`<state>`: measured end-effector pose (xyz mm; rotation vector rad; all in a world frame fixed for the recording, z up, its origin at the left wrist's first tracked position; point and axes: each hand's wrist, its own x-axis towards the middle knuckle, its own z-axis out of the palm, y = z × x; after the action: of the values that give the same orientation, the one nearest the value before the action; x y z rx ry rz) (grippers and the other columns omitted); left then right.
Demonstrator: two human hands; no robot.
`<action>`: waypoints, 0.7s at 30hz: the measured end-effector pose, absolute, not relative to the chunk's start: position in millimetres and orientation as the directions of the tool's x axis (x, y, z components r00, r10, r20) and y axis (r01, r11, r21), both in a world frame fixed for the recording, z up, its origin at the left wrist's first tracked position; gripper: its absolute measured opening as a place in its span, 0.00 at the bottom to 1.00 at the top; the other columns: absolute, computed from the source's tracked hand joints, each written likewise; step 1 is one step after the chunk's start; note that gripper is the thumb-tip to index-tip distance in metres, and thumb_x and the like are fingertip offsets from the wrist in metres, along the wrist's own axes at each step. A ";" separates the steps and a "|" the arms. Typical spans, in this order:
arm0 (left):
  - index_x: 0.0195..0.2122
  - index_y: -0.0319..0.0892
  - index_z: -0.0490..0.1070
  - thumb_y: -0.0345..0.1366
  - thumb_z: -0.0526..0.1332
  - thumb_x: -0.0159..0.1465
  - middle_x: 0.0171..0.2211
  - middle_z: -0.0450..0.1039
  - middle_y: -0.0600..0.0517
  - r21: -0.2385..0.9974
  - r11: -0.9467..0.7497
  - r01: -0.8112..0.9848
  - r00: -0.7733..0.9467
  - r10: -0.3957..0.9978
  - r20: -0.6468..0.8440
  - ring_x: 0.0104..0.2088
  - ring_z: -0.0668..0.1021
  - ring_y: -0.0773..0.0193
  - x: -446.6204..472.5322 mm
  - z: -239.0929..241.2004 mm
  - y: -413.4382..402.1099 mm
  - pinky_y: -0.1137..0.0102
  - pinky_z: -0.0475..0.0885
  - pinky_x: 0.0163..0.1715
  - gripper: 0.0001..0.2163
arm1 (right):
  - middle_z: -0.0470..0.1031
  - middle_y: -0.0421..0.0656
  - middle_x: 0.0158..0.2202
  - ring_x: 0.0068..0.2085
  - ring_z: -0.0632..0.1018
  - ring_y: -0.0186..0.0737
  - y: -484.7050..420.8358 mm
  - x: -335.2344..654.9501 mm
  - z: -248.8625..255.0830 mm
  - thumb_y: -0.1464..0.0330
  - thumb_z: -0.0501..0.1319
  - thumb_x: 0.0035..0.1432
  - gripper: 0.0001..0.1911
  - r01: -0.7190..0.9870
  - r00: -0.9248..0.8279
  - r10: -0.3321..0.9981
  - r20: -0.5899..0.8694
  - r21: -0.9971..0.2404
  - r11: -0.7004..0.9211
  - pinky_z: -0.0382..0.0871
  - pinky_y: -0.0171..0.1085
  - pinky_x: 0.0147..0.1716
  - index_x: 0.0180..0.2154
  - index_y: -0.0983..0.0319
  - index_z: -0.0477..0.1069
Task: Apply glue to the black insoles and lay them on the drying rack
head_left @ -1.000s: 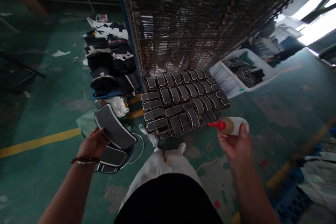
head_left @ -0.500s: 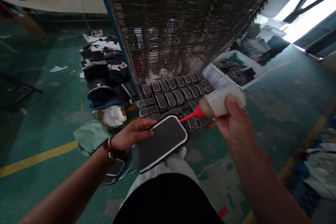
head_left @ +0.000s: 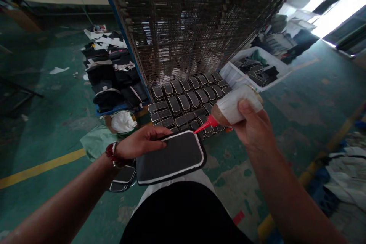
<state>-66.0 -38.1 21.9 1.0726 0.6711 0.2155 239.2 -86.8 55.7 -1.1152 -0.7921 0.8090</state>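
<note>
My left hand (head_left: 144,142) grips the upper left edge of a dark rounded pad (head_left: 174,156), thumb on top and the other fingers curled under the edge. A white bead of what looks like glue runs along the pad's border, on its right, lower and part of its upper side. My right hand (head_left: 253,124) is wrapped around a squeeze bottle (head_left: 236,105) with a white band about its body. The bottle is tilted down to the left, and its red nozzle tip is at the pad's upper right edge. More pads (head_left: 124,175) sit below my left wrist.
Rows of similar dark pads (head_left: 183,103) lie on a mesh at the foot of a tall wire rack (head_left: 183,26). A white bin (head_left: 230,76) of dark pieces stands right of it. Stacked black fabric pieces (head_left: 101,74) and a green sack (head_left: 98,141) are at left.
The pad has turned slightly clockwise toward level, its lower end swinging left. The bottle has shifted a little left, its nozzle tip moving along the upper edge. Both hands keep their hold.
</note>
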 end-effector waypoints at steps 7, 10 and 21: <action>0.47 0.48 0.85 0.35 0.71 0.60 0.41 0.86 0.47 0.859 0.490 0.151 0.784 0.470 -0.406 0.31 0.85 0.61 -65.6 21.7 -40.6 0.74 0.78 0.29 0.13 | 0.74 0.39 0.28 0.27 0.74 0.38 -89.7 238.9 53.9 0.51 0.78 0.48 0.20 -0.142 0.460 0.877 0.136 -0.964 0.224 0.73 0.35 0.21 0.33 0.56 0.79; 0.49 0.49 0.85 0.34 0.70 0.61 0.41 0.86 0.47 0.873 0.464 0.149 0.790 0.475 -0.387 0.32 0.85 0.61 -67.4 19.2 -39.8 0.74 0.78 0.31 0.14 | 0.74 0.39 0.27 0.28 0.74 0.39 -90.9 241.0 51.4 0.50 0.78 0.49 0.19 -0.124 0.454 0.879 0.142 -0.968 0.220 0.73 0.37 0.21 0.33 0.55 0.78; 0.46 0.47 0.85 0.33 0.72 0.60 0.43 0.86 0.47 0.872 0.470 0.139 0.749 0.526 -0.403 0.33 0.85 0.62 -74.1 13.0 -29.0 0.74 0.79 0.33 0.12 | 0.76 0.39 0.29 0.27 0.75 0.37 -100.2 245.1 51.0 0.52 0.79 0.46 0.21 -0.176 0.454 0.885 0.104 -0.963 0.204 0.72 0.34 0.20 0.35 0.57 0.78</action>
<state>-74.1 -29.0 13.0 1.0766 0.7153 0.2635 245.1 -100.2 51.0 -1.1196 -0.7914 0.8588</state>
